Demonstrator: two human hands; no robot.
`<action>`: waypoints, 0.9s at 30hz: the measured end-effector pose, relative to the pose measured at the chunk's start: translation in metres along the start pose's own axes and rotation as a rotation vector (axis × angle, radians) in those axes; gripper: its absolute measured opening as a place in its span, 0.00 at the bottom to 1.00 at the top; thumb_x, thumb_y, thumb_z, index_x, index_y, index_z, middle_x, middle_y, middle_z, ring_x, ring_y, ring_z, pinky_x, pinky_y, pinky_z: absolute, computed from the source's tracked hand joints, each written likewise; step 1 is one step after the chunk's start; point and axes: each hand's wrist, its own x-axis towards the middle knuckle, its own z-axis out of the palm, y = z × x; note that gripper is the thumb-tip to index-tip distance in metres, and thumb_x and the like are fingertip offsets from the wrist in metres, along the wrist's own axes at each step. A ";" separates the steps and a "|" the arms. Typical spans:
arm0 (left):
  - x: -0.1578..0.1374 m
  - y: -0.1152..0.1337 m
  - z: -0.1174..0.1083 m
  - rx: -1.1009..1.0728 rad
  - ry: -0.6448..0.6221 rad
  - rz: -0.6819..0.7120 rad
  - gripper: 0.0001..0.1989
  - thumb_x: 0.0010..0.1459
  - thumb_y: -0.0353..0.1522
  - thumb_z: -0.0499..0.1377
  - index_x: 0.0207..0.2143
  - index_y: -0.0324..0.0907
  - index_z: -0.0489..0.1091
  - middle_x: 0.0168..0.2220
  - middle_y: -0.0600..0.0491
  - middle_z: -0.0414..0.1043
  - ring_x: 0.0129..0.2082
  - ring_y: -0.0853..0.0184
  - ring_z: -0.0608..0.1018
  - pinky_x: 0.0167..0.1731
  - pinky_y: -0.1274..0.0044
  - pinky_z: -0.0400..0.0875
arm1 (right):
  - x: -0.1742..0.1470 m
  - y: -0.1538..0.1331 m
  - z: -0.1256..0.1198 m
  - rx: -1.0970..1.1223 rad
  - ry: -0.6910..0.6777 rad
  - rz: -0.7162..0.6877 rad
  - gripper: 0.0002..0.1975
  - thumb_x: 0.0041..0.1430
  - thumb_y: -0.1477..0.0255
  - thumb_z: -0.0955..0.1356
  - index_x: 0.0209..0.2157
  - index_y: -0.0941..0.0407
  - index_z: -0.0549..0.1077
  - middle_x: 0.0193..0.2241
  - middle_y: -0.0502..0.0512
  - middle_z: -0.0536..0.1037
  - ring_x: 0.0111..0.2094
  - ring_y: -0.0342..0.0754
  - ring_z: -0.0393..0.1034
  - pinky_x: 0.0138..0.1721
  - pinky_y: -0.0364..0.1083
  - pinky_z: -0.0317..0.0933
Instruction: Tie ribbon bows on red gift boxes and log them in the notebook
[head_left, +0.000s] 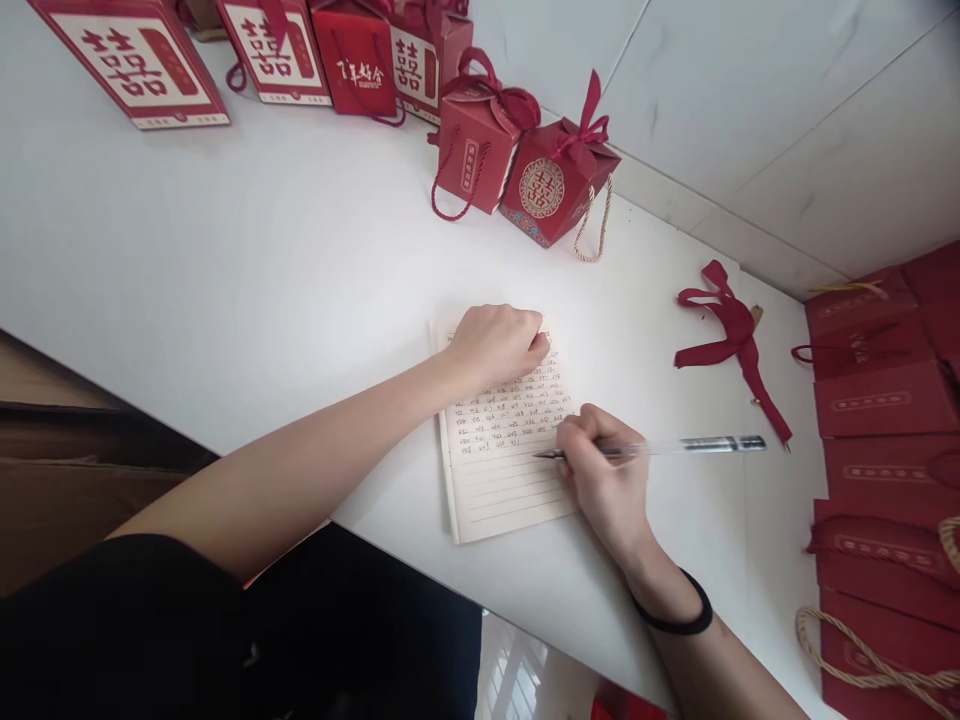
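Observation:
A lined notebook point(510, 490) lies on the white table, its upper part filled with rows of small handwritten numbers and its lower lines blank. My left hand point(499, 345) rests as a closed fist on the top of the page, covering some of the writing; nothing shows in it. In my right hand point(606, 470) is a clear gel pen point(697, 445), pinched between thumb and fingers. The pen's dark tip points left, over the page just below and right of the last written row. A black band circles my right wrist.
Red gift boxes point(559, 185) with ribbon bows stand along the back, against the tiled wall. Loose dark red ribbon point(727, 325) lies right of the notebook. Several red boxes point(877, 400) with rope handles are packed at the right edge. The table's front edge runs diagonally below.

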 end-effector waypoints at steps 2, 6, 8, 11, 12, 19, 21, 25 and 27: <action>0.000 -0.001 -0.001 -0.012 -0.005 0.002 0.16 0.57 0.35 0.47 0.28 0.39 0.72 0.22 0.51 0.71 0.25 0.63 0.74 0.26 0.75 0.60 | 0.004 0.000 -0.008 0.148 0.086 0.039 0.19 0.54 0.73 0.66 0.19 0.55 0.50 0.14 0.43 0.56 0.15 0.38 0.48 0.14 0.37 0.43; -0.001 -0.003 -0.004 -0.065 -0.021 0.016 0.15 0.57 0.35 0.47 0.27 0.40 0.72 0.23 0.51 0.72 0.26 0.63 0.75 0.27 0.75 0.61 | 0.017 0.003 -0.027 0.011 0.309 -0.054 0.16 0.57 0.62 0.68 0.25 0.55 0.60 0.18 0.45 0.64 0.14 0.39 0.54 0.11 0.36 0.47; -0.004 -0.004 -0.005 -0.103 -0.032 0.014 0.15 0.56 0.35 0.47 0.27 0.40 0.71 0.23 0.52 0.73 0.25 0.64 0.74 0.27 0.76 0.61 | 0.024 0.009 -0.037 -0.177 0.365 -0.069 0.15 0.55 0.59 0.69 0.29 0.55 0.64 0.22 0.47 0.68 0.14 0.40 0.58 0.12 0.37 0.52; -0.007 -0.006 -0.003 -0.166 -0.022 0.004 0.14 0.56 0.35 0.48 0.25 0.41 0.70 0.23 0.53 0.73 0.24 0.65 0.73 0.26 0.77 0.60 | 0.035 0.028 -0.054 -0.418 0.446 -0.160 0.16 0.53 0.57 0.68 0.35 0.56 0.69 0.29 0.53 0.72 0.25 0.46 0.70 0.23 0.40 0.65; -0.007 -0.007 -0.002 -0.192 -0.010 0.004 0.14 0.55 0.36 0.48 0.25 0.42 0.70 0.23 0.53 0.72 0.24 0.66 0.73 0.26 0.77 0.59 | 0.039 0.036 -0.060 -0.473 0.439 -0.230 0.16 0.55 0.57 0.66 0.37 0.55 0.70 0.34 0.55 0.73 0.33 0.49 0.71 0.29 0.41 0.67; -0.007 -0.024 -0.002 -0.552 0.145 -0.095 0.12 0.57 0.37 0.47 0.26 0.42 0.65 0.20 0.58 0.66 0.18 0.72 0.65 0.21 0.79 0.57 | 0.057 0.079 -0.081 -0.709 0.121 -0.509 0.16 0.62 0.67 0.58 0.47 0.50 0.70 0.45 0.54 0.72 0.42 0.50 0.71 0.37 0.43 0.70; -0.002 -0.035 -0.004 -0.607 0.296 -0.093 0.08 0.56 0.34 0.49 0.30 0.42 0.66 0.23 0.57 0.68 0.23 0.71 0.70 0.26 0.79 0.63 | 0.060 0.079 -0.077 -0.769 0.148 -0.568 0.16 0.63 0.67 0.57 0.49 0.49 0.68 0.47 0.54 0.71 0.45 0.51 0.69 0.39 0.45 0.70; 0.016 -0.064 -0.007 -0.588 0.593 -0.184 0.11 0.53 0.29 0.52 0.40 0.40 0.62 0.40 0.48 0.68 0.43 0.64 0.71 0.47 0.71 0.65 | 0.062 0.073 -0.068 -0.765 0.278 -0.562 0.20 0.63 0.68 0.54 0.52 0.52 0.66 0.50 0.56 0.70 0.49 0.52 0.67 0.44 0.50 0.69; 0.029 -0.077 -0.009 -0.557 0.663 -0.247 0.15 0.51 0.27 0.52 0.44 0.37 0.59 0.44 0.44 0.64 0.49 0.60 0.68 0.52 0.66 0.61 | 0.064 0.069 -0.066 -0.737 0.303 -0.514 0.20 0.61 0.66 0.55 0.49 0.54 0.68 0.48 0.57 0.71 0.49 0.53 0.68 0.43 0.50 0.70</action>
